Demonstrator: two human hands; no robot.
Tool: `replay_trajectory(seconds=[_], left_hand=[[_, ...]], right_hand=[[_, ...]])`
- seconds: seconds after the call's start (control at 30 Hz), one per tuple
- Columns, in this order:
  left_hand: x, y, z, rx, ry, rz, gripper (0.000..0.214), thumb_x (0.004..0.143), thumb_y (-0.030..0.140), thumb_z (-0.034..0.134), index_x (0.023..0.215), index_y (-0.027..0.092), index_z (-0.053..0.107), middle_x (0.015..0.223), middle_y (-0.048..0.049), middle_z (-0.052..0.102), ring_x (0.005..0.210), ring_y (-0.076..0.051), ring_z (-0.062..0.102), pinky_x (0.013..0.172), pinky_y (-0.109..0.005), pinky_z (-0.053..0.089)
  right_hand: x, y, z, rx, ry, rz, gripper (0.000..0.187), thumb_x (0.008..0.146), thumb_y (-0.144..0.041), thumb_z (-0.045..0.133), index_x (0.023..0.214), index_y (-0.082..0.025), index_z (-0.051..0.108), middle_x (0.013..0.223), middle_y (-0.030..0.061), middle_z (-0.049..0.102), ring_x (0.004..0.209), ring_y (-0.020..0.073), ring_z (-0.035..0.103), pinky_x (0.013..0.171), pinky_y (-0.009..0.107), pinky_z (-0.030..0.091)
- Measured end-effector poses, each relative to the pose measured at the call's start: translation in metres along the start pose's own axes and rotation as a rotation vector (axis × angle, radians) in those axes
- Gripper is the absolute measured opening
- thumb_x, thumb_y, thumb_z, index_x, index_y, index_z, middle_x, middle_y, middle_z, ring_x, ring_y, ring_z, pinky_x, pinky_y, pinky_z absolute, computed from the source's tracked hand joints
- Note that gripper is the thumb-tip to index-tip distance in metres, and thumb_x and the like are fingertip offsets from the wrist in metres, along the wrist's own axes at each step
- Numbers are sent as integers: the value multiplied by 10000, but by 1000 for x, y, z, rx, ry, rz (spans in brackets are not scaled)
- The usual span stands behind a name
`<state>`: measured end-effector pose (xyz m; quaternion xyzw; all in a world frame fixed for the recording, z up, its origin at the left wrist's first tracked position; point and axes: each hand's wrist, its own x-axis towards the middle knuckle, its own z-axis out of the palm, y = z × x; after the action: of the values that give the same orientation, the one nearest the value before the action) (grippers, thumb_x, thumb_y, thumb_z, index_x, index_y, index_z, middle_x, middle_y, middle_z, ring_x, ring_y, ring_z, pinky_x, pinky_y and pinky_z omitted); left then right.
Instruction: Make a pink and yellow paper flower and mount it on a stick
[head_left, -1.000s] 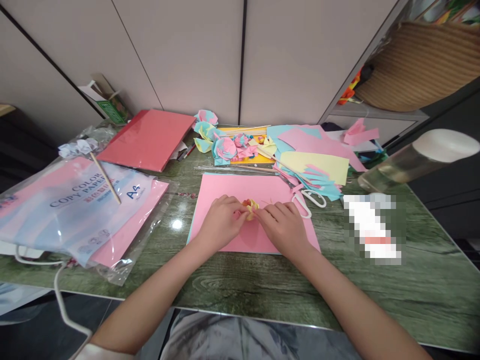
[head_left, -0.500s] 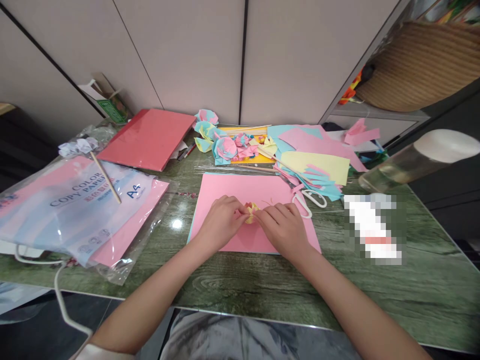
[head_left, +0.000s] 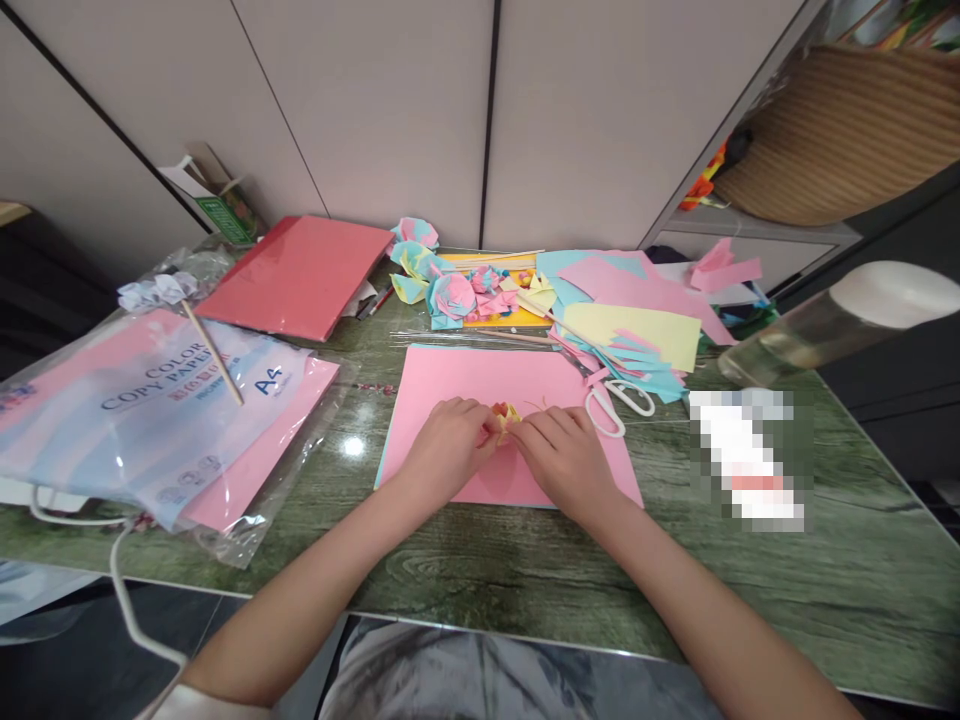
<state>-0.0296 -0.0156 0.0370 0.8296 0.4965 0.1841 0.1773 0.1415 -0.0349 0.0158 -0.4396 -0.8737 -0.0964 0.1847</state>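
Observation:
Between my fingertips is a small yellow-and-pink paper flower [head_left: 507,412], held just above the pink paper sheets [head_left: 495,375]. My left hand [head_left: 454,440] pinches its left side, thumb and forefinger closed on it. From the right, my right hand [head_left: 564,448] is closed on the flower's lower right part. The fingers cover much of the flower, so its lower end is hidden. White-handled scissors [head_left: 606,412] lie at the right corner of the sheets, beyond my right hand.
Left lies a plastic pack of A4 colour paper [head_left: 180,400] with a stick-stemmed white paper flower [head_left: 159,290]. Behind it is a red folder [head_left: 300,275]. Finished paper flowers [head_left: 454,295], paper scraps [head_left: 637,335] and thin wires [head_left: 465,337] line the back. A bottle [head_left: 814,320] stands right.
Both hands stay in nearly the same place around the paper flower. The left fingers have shifted slightly on it, and a little less of its yellow paper shows.

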Motion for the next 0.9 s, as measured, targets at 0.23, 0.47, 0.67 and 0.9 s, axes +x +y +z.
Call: replay_trajectory(seconds=[0.23,0.47,0.67,0.9], left_hand=[[0,-3,-3,-53,-32,-29,70,741,227,544,721,194,602,674,12,615,655,-131,528,643,-260,393],[-1,-1,-7,-166,-23,-59,78,713,159,561,766,205,527,738,38,614,691,-119,525,610,-231,382],[-3,1,-7,-126,-32,-51,78,729,151,544,777,206,517,735,32,607,700,-129,512,613,-242,376],[-4,1,-2,-65,9,-45,52,750,160,530,764,204,507,743,23,593,712,-139,500,631,-254,379]], right_hand=[[0,-2,-1,8,16,-20,152,868,-174,423,873,-177,575,776,35,582,783,154,446,700,303,243],[0,-3,-3,11,-9,-32,142,868,-176,427,864,-177,569,779,30,583,781,152,443,713,309,243],[0,-5,-4,22,-12,-67,158,871,-178,417,892,-170,574,766,32,570,762,154,451,701,308,252],[-1,-5,-4,31,-17,-38,156,863,-162,419,886,-169,573,797,39,575,775,159,429,723,315,257]])
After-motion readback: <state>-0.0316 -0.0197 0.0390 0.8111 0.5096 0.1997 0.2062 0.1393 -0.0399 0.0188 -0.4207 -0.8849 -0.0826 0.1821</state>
